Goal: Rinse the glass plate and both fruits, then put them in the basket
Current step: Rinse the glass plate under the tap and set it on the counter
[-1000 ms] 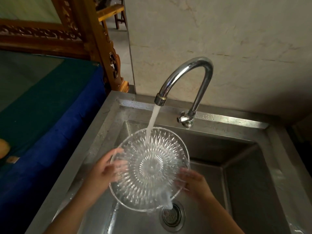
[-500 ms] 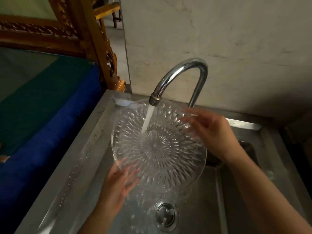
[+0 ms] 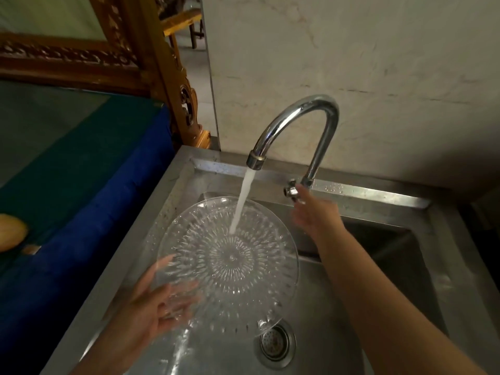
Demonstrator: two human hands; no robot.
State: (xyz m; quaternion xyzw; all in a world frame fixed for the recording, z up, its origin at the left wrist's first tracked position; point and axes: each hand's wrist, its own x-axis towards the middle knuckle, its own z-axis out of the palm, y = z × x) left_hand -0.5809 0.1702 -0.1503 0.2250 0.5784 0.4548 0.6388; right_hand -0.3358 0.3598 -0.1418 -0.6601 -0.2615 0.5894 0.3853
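Note:
A clear cut-glass plate [image 3: 230, 263] is held over the steel sink [image 3: 338, 307], under the running stream from the chrome faucet [image 3: 303, 123]. My left hand [image 3: 151, 301] supports the plate at its lower left rim, fingers spread beneath the glass. My right hand [image 3: 313, 215] is off the plate, its fingertips at the small tap handle [image 3: 290, 190] at the faucet's base. One yellow fruit [image 3: 10, 232] lies at the far left edge on the blue-green cloth. A second fruit and the basket are out of view.
The drain strainer [image 3: 274, 341] lies just below the plate's lower edge. A blue and green cloth-covered surface [image 3: 67, 171] borders the sink on the left. A carved wooden frame [image 3: 173, 77] stands behind it, and a pale wall [image 3: 365, 63] backs the faucet.
My right hand let go of the plate's upper rim and moved right to the tap handle. The plate dropped lower and now rests on my left hand alone.

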